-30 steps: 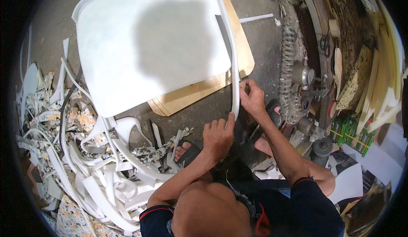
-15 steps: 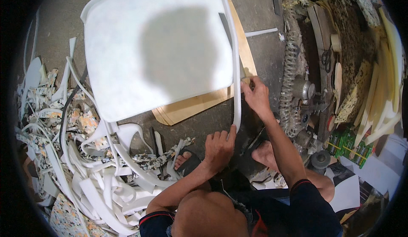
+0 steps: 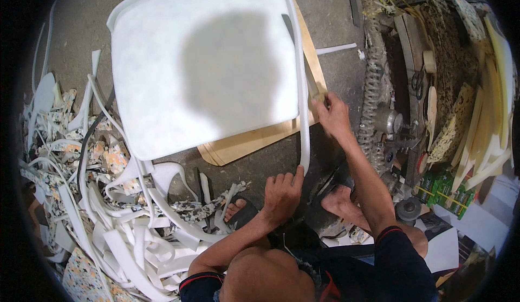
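Note:
A large white foam pad (image 3: 151,85) with rounded corners lies over a light wooden board (image 3: 244,143) that sticks out on its near and right sides. Along the pad's right edge runs a partly cut white foam strip (image 3: 304,134), its near end hanging free. My left hand (image 3: 283,196) is closed on that end. My right hand (image 3: 334,115) grips a long knife (image 3: 314,88) by its handle, beside the right edge. The blade passes beneath the strip, and its grey tip shows on the pad's side. The fingers hide most of the handle.
White and speckled foam offcuts (image 3: 124,242) pile up at the left. At the right stand a coiled hose (image 3: 372,74), scissors (image 3: 416,82), a tape roll (image 3: 429,62) and yellowish foam strips (image 3: 482,118). My sandalled feet (image 3: 241,212) flank the near floor.
My right hand and the knife have slid slightly farther away along the pad's right edge. My left hand keeps hold of the strip's end. The whole view has shifted a little.

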Motion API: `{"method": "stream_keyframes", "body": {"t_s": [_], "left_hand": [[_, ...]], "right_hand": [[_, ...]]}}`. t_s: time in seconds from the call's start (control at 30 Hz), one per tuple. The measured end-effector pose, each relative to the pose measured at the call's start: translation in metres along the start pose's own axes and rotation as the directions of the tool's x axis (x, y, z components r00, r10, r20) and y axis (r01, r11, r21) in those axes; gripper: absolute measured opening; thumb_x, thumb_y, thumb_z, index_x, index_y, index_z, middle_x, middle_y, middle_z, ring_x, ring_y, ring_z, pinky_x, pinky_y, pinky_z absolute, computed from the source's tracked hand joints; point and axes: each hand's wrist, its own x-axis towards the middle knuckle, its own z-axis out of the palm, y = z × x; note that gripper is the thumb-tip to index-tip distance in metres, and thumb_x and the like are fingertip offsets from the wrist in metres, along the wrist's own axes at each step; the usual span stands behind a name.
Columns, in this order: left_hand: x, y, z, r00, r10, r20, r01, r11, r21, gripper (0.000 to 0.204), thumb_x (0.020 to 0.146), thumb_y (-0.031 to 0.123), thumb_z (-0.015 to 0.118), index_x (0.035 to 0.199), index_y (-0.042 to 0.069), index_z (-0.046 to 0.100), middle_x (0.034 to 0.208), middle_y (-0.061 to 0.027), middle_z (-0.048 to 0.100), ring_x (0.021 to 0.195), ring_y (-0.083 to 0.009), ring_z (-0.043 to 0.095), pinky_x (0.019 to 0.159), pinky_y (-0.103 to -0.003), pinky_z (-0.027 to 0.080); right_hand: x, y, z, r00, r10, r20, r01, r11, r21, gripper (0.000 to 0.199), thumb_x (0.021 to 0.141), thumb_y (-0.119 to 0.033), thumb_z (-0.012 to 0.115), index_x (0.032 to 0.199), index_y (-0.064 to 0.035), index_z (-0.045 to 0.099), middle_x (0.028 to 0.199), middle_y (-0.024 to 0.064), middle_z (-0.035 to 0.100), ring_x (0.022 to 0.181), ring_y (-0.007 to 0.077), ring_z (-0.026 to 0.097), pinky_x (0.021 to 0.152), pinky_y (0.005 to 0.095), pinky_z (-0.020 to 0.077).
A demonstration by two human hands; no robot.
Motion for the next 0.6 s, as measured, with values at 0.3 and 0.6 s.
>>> {"method": "stream_keyframes", "body": {"t_s": [0.3, 0.6], "left_hand": [[0.001, 0.0, -0.002, 1.0, -0.017, 0.003, 0.017, 0.999, -0.04, 0.041, 0.084, 0.011, 0.074, 0.123, 0.004, 0.067, 0.074, -0.0046, 0.056, 0.068, -0.0191, 0.059, 0.062, -0.036, 0.041], [0.0, -0.001, -0.002, 1.0, -0.018, 0.008, 0.019, 0.998, -0.063, 0.044, 0.081, 0.009, 0.069, 0.125, 0.003, 0.065, 0.076, -0.0043, 0.055, 0.071, -0.0197, 0.058, 0.065, -0.036, 0.041]], "right_hand": [[0.085, -0.038, 0.001, 0.996, -0.05, -0.071, 0.05, 0.999, -0.015, 0.045, 0.089, -0.032, 0.069, 0.111, 0.0075, 0.068, 0.099, 0.0284, 0.071, 0.092, 0.0393, 0.07, 0.082, 0.0451, 0.0539], [0.104, -0.047, -0.005, 0.993, -0.074, -0.093, 0.066, 0.995, -0.081, 0.046, 0.089, -0.034, 0.069, 0.111, 0.0068, 0.069, 0.1, 0.0257, 0.072, 0.093, 0.0353, 0.071, 0.082, 0.0428, 0.054]]}}
